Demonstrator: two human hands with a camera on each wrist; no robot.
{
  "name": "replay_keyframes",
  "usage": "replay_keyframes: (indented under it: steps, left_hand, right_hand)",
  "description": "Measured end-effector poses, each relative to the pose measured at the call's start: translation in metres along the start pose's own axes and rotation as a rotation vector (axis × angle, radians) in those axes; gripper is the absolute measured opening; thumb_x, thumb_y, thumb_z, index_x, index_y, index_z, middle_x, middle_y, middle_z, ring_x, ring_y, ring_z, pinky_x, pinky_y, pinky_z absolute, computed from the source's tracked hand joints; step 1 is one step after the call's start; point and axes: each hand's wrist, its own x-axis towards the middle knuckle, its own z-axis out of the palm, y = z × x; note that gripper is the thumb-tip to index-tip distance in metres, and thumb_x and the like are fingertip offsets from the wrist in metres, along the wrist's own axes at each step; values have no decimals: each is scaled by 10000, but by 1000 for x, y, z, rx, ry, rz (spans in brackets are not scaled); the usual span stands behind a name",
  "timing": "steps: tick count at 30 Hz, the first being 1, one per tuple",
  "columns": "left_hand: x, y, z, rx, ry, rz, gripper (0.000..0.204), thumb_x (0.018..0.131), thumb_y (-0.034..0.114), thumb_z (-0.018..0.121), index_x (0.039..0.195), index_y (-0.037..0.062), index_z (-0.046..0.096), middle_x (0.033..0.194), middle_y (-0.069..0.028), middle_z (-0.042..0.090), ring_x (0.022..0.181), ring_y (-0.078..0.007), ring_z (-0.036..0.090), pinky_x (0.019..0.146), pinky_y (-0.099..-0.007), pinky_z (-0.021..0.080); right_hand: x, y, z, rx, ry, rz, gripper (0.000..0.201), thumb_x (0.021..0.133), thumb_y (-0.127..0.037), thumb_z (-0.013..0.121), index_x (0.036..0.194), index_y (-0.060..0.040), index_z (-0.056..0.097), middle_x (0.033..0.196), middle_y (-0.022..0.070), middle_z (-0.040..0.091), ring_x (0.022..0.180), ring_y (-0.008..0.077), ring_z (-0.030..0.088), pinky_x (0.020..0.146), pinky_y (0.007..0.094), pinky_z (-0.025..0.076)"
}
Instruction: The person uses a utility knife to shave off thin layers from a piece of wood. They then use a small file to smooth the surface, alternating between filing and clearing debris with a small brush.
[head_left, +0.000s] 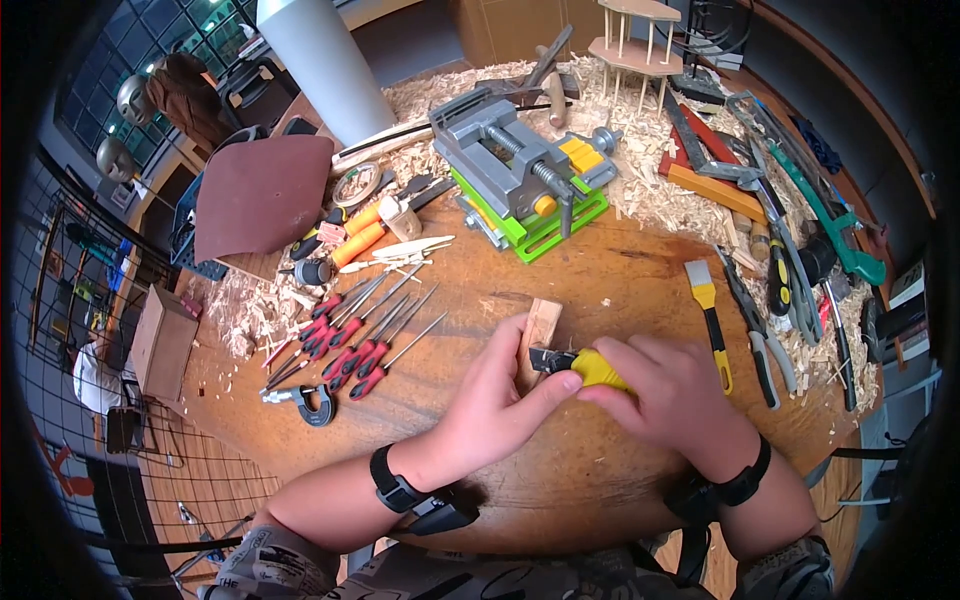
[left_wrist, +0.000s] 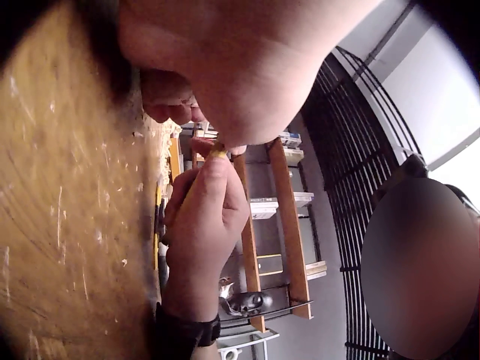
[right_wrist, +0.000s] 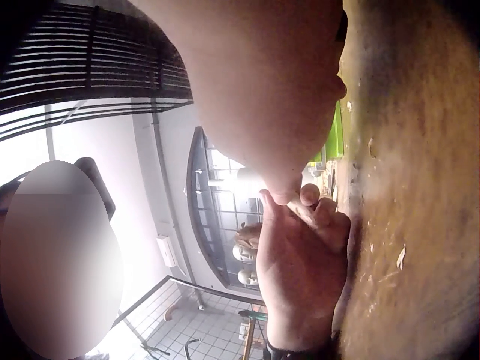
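Note:
In the head view my left hand (head_left: pixel 490 395) grips a small wooden block (head_left: pixel 543 320) near the middle of the table, fingers along its left side. My right hand (head_left: pixel 670 390) holds a yellow utility knife (head_left: pixel 598 370), its dark blade end lying across the block. The left thumb reaches over to the front of the knife and touches it. In the left wrist view the right hand (left_wrist: pixel 206 214) is seen from the side, a bit of yellow at its fingertips. The right wrist view shows the left hand (right_wrist: pixel 304 259); the right hand hides most of the block there.
Left of the hands lie several red-and-black handled files (head_left: pixel 350 345) and a micrometer (head_left: pixel 312 402). A grey vise (head_left: pixel 500 150) on a green base stands behind. A yellow scraper (head_left: pixel 708 310), pliers (head_left: pixel 765 340) and saws lie at right among wood shavings (head_left: pixel 640 180).

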Motion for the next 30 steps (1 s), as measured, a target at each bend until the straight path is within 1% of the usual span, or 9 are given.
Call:
replay_keyframes:
  steps: [5, 8, 11, 13, 14, 16, 19, 23, 30]
  left_hand:
    - [-2, 2, 0, -188, -17, -42, 491, 989, 151, 646, 1386, -6, 403, 1097, -44, 563, 1014, -96, 523, 900, -259, 447]
    - [-1, 3, -1, -277, -10, -121, 444, 1010, 123, 604, 1383, -5, 401, 1050, -14, 540, 979, -78, 500, 895, -240, 434]
    - [0, 5, -2, -310, -36, -89, 401, 1014, 101, 591, 1364, 17, 413, 1043, -17, 543, 900, -58, 504, 780, -225, 453]
    - [0, 15, -5, -556, -96, -236, 334, 1031, 89, 547, 1339, 53, 426, 1008, -15, 538, 785, -63, 507, 634, -225, 447]
    - [1, 12, -6, -555, -96, -236, 334, 1031, 89, 547, 1339, 53, 426, 1008, -15, 538, 785, -63, 507, 634, -225, 447]
    - [3, 2, -9, -880, -154, -271, 397, 1027, 153, 561, 1387, 99, 401, 1026, -44, 509, 663, -114, 496, 525, -232, 397]
    - [6, 10, -10, -998, -181, -264, 308, 1075, 184, 452, 1364, 80, 428, 1016, -46, 520, 696, -115, 505, 556, -241, 432]
    - [5, 13, -8, -956, -151, -264, 371, 1082, 247, 437, 1413, 80, 425, 1052, -56, 520, 692, -115, 497, 569, -242, 429]
    - [3, 4, -15, -1067, -305, -245, 422, 1093, 288, 391, 1456, 74, 425, 1023, -57, 558, 679, -108, 480, 557, -248, 379]
  right_hand:
    - [0, 2, 2, 38, 57, 72, 377, 858, -328, 754, 1078, -44, 640, 795, 119, 668, 664, 306, 674, 575, 396, 528]
    - [-1, 7, 5, 60, 198, 143, 369, 863, -308, 757, 1070, -26, 641, 825, 153, 687, 701, 346, 684, 598, 415, 537]
    - [-1, 7, 1, 99, 161, 218, 377, 863, -301, 764, 1072, -12, 641, 846, 177, 690, 726, 368, 689, 618, 424, 544]
    - [-1, 7, 3, 81, 209, 174, 381, 856, -289, 773, 1074, -7, 639, 842, 185, 686, 726, 366, 692, 624, 417, 546]
    - [-1, 8, 3, 82, 211, 174, 381, 856, -289, 773, 1074, -7, 639, 842, 185, 686, 726, 366, 692, 624, 417, 546]
    - [0, 8, 3, 102, 211, 152, 374, 855, -276, 775, 1069, -3, 637, 842, 188, 685, 727, 368, 691, 627, 416, 547]
    - [0, 6, 1, 134, 202, 172, 368, 854, -266, 775, 1069, -2, 635, 845, 187, 684, 736, 366, 692, 633, 413, 548]
    - [-1, 7, 1, 131, 199, 162, 363, 851, -256, 775, 1071, -3, 635, 859, 185, 686, 748, 364, 694, 639, 412, 550]
    - [-1, 8, 1, 117, 202, 113, 351, 852, -254, 771, 1067, -14, 631, 859, 175, 684, 738, 354, 691, 630, 411, 545]
